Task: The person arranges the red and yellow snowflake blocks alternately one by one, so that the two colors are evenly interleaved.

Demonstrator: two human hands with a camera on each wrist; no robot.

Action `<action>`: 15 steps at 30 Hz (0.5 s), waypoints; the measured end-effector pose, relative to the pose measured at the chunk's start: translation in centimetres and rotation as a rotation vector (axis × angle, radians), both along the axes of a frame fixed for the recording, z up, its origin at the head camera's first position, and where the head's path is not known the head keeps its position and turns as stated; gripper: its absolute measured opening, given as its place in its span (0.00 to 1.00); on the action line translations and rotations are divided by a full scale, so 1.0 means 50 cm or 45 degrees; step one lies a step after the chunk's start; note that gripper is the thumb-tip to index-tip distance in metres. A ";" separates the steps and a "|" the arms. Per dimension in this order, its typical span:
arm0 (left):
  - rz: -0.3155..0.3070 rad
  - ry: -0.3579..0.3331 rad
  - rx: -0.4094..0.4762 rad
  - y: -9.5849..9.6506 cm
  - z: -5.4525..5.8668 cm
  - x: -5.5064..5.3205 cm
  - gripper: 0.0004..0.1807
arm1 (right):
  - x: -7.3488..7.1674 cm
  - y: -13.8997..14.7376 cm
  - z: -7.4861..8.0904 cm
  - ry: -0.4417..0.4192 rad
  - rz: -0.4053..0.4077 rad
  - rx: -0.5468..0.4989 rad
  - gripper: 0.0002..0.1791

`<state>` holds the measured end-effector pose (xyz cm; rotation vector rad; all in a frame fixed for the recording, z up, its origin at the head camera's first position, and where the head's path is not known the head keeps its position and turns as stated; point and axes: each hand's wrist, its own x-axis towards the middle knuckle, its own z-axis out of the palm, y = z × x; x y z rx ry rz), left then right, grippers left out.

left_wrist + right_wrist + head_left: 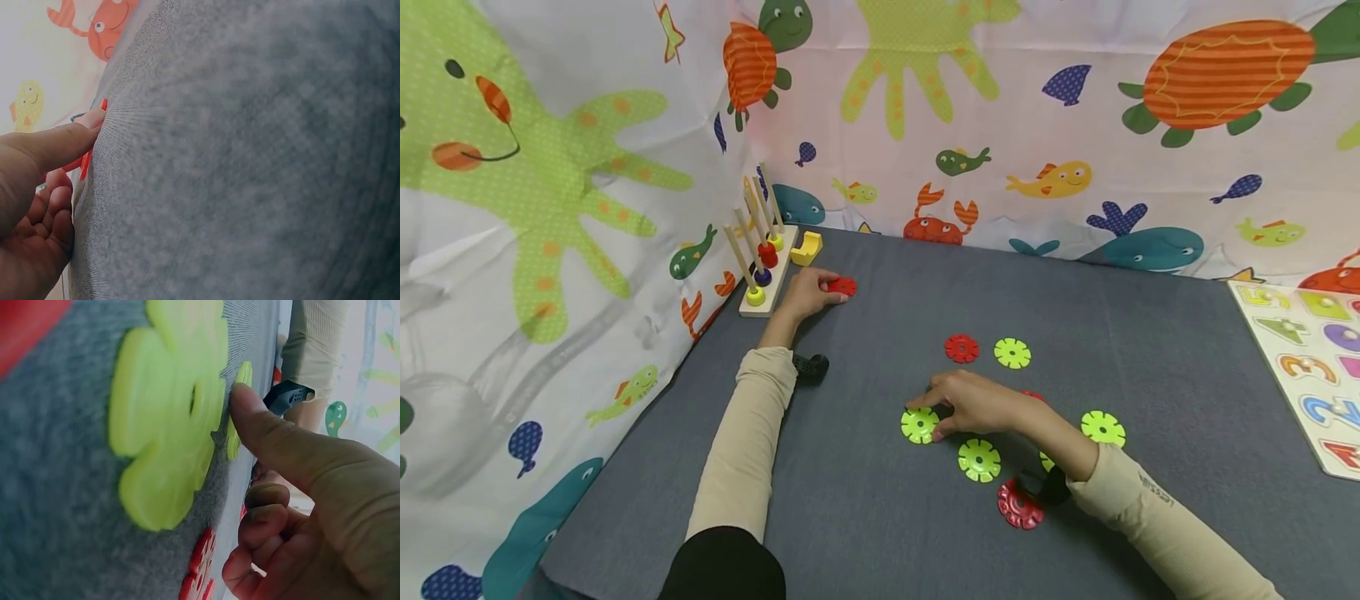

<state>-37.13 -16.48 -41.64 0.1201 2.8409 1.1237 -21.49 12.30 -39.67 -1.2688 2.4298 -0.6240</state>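
At the far left my left hand [808, 292] pinches a red flower-shaped plastic disc [843, 287] on the grey cloth. In the left wrist view, the thumb lies on the disc's edge [86, 165] and the other fingers curl below it. Near the middle, my right hand [981, 402] spans a yellow-green notched disc [917, 426], thumb and forefinger at its rim. The right wrist view has the thumb against this thin disc [233, 442], behind a larger-looking yellow-green disc [172, 419]. My right forearm partly covers a red disc [1032, 395].
Around the right hand lie more discs, red [962, 348] and yellow-green [1013, 353]. A wooden peg stand [765, 304] with coloured rings stands beside the left hand, a yellow block [807, 248] next to it. At the right edge lies a number puzzle board [1292, 379]. Printed curtains border the table.
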 end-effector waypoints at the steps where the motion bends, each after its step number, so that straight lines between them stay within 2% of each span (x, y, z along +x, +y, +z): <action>1: -0.002 0.000 0.005 0.000 0.000 0.000 0.27 | 0.001 -0.001 0.000 -0.002 -0.001 0.004 0.28; 8: -0.013 0.006 0.020 -0.003 -0.004 -0.001 0.27 | 0.004 -0.006 0.001 0.010 -0.009 0.018 0.28; 15: -0.029 0.028 0.017 -0.003 -0.003 -0.001 0.27 | 0.002 -0.003 0.003 0.110 0.034 0.030 0.26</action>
